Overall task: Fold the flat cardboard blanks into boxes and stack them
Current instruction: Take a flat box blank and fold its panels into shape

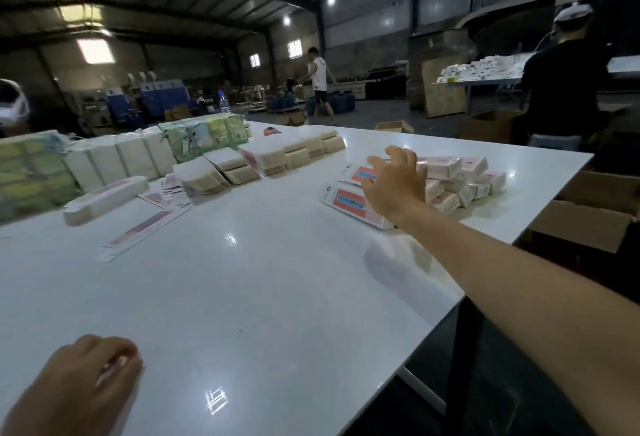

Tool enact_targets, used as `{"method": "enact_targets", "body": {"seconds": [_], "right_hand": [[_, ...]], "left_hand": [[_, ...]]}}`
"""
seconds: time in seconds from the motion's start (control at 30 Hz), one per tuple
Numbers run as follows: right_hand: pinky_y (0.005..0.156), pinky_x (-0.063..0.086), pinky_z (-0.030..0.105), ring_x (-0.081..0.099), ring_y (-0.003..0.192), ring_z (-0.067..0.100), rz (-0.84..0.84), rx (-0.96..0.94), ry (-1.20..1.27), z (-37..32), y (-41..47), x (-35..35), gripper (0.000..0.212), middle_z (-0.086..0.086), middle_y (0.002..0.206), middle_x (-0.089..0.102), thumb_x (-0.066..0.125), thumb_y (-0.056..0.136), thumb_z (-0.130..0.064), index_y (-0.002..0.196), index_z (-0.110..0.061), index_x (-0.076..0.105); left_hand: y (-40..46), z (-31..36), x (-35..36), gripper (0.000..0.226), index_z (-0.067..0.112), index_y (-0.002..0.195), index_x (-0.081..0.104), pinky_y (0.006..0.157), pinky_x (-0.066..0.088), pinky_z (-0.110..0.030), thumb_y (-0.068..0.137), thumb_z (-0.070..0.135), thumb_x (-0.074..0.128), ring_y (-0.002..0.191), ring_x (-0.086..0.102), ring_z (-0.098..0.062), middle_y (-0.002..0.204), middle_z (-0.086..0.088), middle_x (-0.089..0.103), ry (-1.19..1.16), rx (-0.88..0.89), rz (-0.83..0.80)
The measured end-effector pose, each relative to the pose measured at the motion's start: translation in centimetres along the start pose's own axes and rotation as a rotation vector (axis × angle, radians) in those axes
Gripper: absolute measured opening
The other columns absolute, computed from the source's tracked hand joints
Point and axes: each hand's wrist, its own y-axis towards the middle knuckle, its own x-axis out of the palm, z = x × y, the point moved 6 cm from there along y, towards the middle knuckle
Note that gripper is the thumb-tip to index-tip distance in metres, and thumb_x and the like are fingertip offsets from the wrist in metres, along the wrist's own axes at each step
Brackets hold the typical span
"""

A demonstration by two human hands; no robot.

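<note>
My right hand (394,186) reaches far across the white table (263,290), fingers spread, over folded pink-and-white boxes (346,201) lying flat. Just right of it is a pile of small folded pink boxes (464,181). My left hand (86,380) rests at the near left edge with loosely curled fingers and holds nothing. A flat pink-and-white blank (142,229) lies on the table at mid left, with a long white folded box (104,200) behind it. Stacks of flat blanks (239,169) line the far side.
Wrapped green-printed bundles (31,172) and white packs (117,158) stand at the far left. Open brown cartons (585,217) sit beside the table's right edge. A person in black (561,82) stands at the far right; another (320,85) walks in the background.
</note>
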Motion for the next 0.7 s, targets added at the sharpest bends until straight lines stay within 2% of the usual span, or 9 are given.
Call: {"method": "enact_targets", "body": {"seconds": [0.07, 0.1, 0.17, 0.3, 0.33, 0.4, 0.47, 0.53, 0.7], "right_hand": [[0.102, 0.032, 0.048, 0.036, 0.126, 0.029, 0.009, -0.131, 0.13, -5.5, -1.1, -1.0, 0.038, 0.008, 0.138, 0.045, 0.048, 0.091, -0.026, 0.127, -0.017, 0.057], [0.099, 0.036, 0.045, 0.041, 0.121, 0.028, 0.002, -0.218, 0.198, -8.6, -2.2, -1.4, 0.037, 0.009, 0.133, 0.051, 0.048, 0.091, -0.025, 0.125, -0.016, 0.059], [0.095, 0.042, 0.042, 0.046, 0.117, 0.028, -0.058, -0.393, 0.34, -14.9, -5.1, -1.4, 0.034, 0.01, 0.124, 0.06, 0.049, 0.09, -0.021, 0.12, -0.014, 0.063], [0.087, 0.045, 0.039, 0.052, 0.104, 0.03, -0.253, -0.652, 0.432, -24.5, -12.2, 1.2, 0.027, 0.01, 0.109, 0.064, 0.047, 0.092, -0.019, 0.103, -0.012, 0.071], [0.085, 0.046, 0.038, 0.052, 0.103, 0.029, -0.306, -0.689, 0.415, -26.0, -13.8, 2.2, 0.028, 0.01, 0.108, 0.064, 0.046, 0.093, -0.02, 0.102, -0.011, 0.071], [0.08, 0.045, 0.035, 0.051, 0.102, 0.028, -0.409, -0.733, 0.375, -27.9, -16.6, 4.3, 0.027, 0.009, 0.105, 0.062, 0.044, 0.093, -0.019, 0.098, -0.01, 0.069], [0.071, 0.038, 0.031, 0.051, 0.099, 0.027, -0.513, -0.72, 0.347, -28.4, -18.4, 6.3, 0.022, 0.007, 0.096, 0.058, 0.043, 0.092, -0.017, 0.081, -0.012, 0.062], [0.07, 0.035, 0.031, 0.051, 0.096, 0.026, -0.565, -0.72, 0.303, -28.4, -19.2, 7.5, 0.02, 0.006, 0.095, 0.056, 0.043, 0.09, -0.015, 0.073, -0.017, 0.054], [0.084, 0.043, 0.032, 0.05, 0.102, 0.02, -0.548, -0.738, 0.319, -28.4, -19.1, 8.6, 0.026, 0.002, 0.111, 0.059, 0.043, 0.09, -0.018, 0.096, -0.02, 0.069]], "left_hand": [[0.2, 2.5, -1.5, 0.023, 0.037, 0.089, 0.058, 0.062, 0.049, -0.043, 0.069, 0.028, 0.063, 0.065, 0.057, -0.027, 0.07, 0.003, 0.057, 0.011, -0.034, 0.048], [0.1, 3.1, -1.7, 0.021, 0.036, 0.084, 0.058, 0.066, 0.049, -0.045, 0.072, 0.022, 0.067, 0.068, 0.057, -0.029, 0.071, 0.003, 0.057, -0.006, -0.055, 0.033], [0.0, 3.7, -2.1, 0.033, 0.039, 0.068, 0.057, 0.072, 0.047, -0.041, 0.076, 0.011, 0.073, 0.078, 0.055, -0.028, 0.076, 0.003, 0.056, 0.003, -0.113, 0.012], [-0.4, 4.4, -2.2, 0.005, 0.026, 0.086, 0.065, 0.075, 0.042, -0.033, 0.087, 0.022, 0.062, 0.091, 0.052, -0.018, 0.087, 0.005, 0.056, 0.037, -0.096, 0.033], [-0.4, 4.3, -2.0, 0.007, 0.025, 0.09, 0.066, 0.076, 0.042, -0.032, 0.089, 0.026, 0.058, 0.092, 0.05, -0.016, 0.09, 0.006, 0.056, 0.04, -0.103, 0.031], [-0.4, 3.9, -1.8, 0.015, 0.025, 0.094, 0.064, 0.075, 0.042, -0.029, 0.091, 0.032, 0.052, 0.094, 0.048, -0.013, 0.095, 0.007, 0.055, 0.065, -0.12, 0.012], [-0.5, 3.7, -1.8, 0.018, 0.024, 0.095, 0.063, 0.073, 0.041, -0.028, 0.092, 0.034, 0.049, 0.094, 0.048, -0.013, 0.095, 0.007, 0.054, 0.09, -0.124, 0.022], [-0.5, 3.5, -1.7, 0.02, 0.023, 0.097, 0.062, 0.073, 0.042, -0.029, 0.092, 0.034, 0.047, 0.094, 0.047, -0.014, 0.096, 0.006, 0.054, 0.113, -0.117, 0.018], [-0.5, 3.3, -1.7, 0.021, 0.022, 0.1, 0.063, 0.072, 0.039, -0.028, 0.093, 0.031, 0.045, 0.096, 0.045, -0.014, 0.098, 0.004, 0.055, 0.108, -0.122, -0.014]]}}
